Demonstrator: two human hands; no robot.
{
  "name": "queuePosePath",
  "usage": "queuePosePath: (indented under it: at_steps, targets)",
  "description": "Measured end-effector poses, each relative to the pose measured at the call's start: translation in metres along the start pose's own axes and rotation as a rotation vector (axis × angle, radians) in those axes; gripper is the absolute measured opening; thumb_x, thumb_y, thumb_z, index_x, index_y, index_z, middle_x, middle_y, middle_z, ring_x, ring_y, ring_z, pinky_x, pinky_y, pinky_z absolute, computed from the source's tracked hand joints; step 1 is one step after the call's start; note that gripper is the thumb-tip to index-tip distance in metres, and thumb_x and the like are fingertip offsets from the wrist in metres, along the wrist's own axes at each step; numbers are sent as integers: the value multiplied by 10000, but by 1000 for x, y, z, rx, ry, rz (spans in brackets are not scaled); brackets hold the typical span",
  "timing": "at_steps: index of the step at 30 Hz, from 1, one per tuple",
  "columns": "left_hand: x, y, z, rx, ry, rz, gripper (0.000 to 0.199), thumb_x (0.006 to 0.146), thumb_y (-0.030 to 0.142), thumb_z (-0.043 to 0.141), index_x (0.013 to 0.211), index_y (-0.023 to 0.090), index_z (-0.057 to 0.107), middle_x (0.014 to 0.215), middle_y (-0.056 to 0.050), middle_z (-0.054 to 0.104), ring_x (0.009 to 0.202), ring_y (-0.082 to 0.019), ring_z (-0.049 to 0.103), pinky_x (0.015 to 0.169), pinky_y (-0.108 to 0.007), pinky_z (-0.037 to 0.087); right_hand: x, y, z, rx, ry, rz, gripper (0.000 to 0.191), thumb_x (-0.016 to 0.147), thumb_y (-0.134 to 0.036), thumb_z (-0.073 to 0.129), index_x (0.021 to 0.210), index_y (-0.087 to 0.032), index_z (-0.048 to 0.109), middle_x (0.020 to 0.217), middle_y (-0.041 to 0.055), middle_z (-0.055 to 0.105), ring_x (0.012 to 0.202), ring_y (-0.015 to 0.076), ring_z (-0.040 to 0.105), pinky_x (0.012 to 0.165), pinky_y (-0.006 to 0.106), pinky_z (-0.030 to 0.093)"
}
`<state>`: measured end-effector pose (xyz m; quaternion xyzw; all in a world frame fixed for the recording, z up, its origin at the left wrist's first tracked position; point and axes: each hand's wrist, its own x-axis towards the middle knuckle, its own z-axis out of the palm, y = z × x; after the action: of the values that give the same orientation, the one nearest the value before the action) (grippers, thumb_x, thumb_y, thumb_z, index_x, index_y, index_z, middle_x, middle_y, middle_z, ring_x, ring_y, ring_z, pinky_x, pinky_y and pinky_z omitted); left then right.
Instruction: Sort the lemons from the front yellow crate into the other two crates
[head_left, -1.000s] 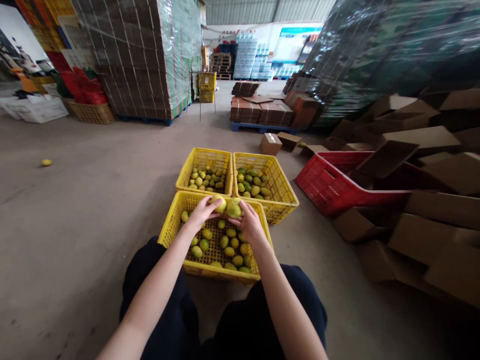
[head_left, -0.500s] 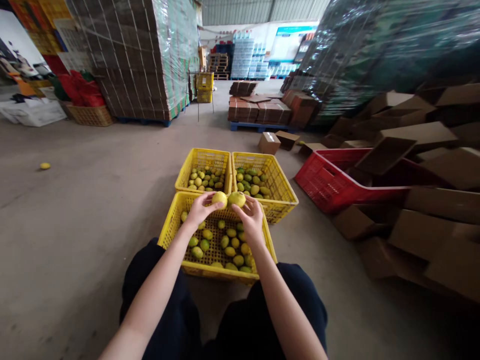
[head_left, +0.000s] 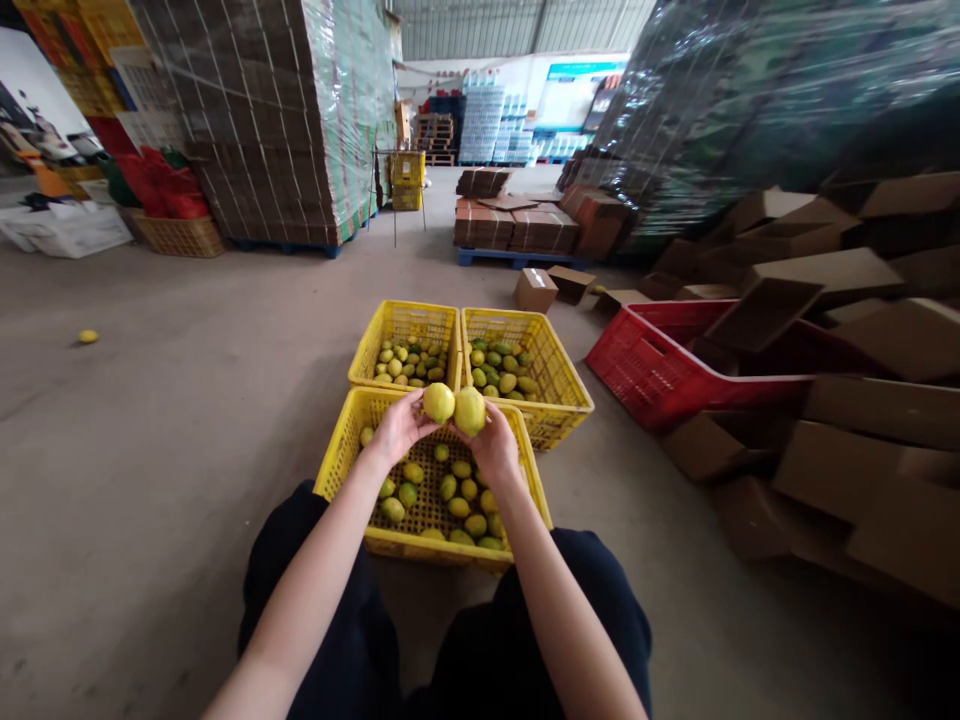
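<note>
Over the far part of the near yellow crate, my left hand holds a yellow lemon, with the fingers beneath and behind it. Right beside it, my right hand has a second lemon, yellow with a greenish tint. The two lemons are side by side and look close to touching. Below them, several green and yellow lemons lie loose on the crate's slatted bottom. Behind stand two more yellow crates: the left crate holds mostly yellowish lemons, the right crate greener ones.
To the right is a red crate with cardboard boxes heaped in and around it. One lemon lies on the floor at left. Bundled flat cardboard sits on a blue pallet ahead, between tall wrapped stacks.
Both hands have turned the lemons: the fingers now lie lower, under them, and more of each lemon's surface faces me. The right lemon sits more upright. The view has shifted slightly.
</note>
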<state>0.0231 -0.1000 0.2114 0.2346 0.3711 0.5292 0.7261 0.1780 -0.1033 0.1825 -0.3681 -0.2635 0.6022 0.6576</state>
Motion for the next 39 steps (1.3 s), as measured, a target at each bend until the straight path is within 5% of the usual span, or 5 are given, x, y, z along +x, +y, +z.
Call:
queuePosePath:
  at_steps: [16,25,30,35,39]
  targets:
    - [-7,0,7,-178,-6,-140,322,909,444,604,873,126,643,784,-63,687,517,-77,588,363,-123,419,-4,-6,-1,37,-133,186,407,745,-620,649,801,-217,631,628,33,689,454,158,574,348,249,428]
    - [2,-18,4,63,-40,-122,278,972,382,480,940,210,696,797,-19,725,550,-92,648,424,-147,419,1,-10,-13,138,-16,166,303,758,-511,648,818,-215,660,709,50,733,477,149,578,357,237,434]
    - [-27,-99,-8,545,-263,-497,275,811,435,690,734,172,710,537,-40,652,353,-156,566,296,-206,322,3,-31,-31,178,32,160,304,775,-497,636,855,-207,679,742,49,744,533,146,620,443,242,501]
    - [-68,-182,-43,990,-780,-1244,278,571,456,853,643,236,698,515,-30,645,336,-305,593,211,-321,344,-1,-50,-40,209,59,234,293,803,-459,612,861,-180,682,724,64,747,467,130,592,394,217,470]
    - [-35,-123,-39,768,-292,-986,368,500,186,887,839,194,742,700,-68,733,453,-285,651,255,-287,397,-5,-59,-41,228,62,264,268,822,-402,589,879,-150,660,691,87,738,443,133,590,378,207,464]
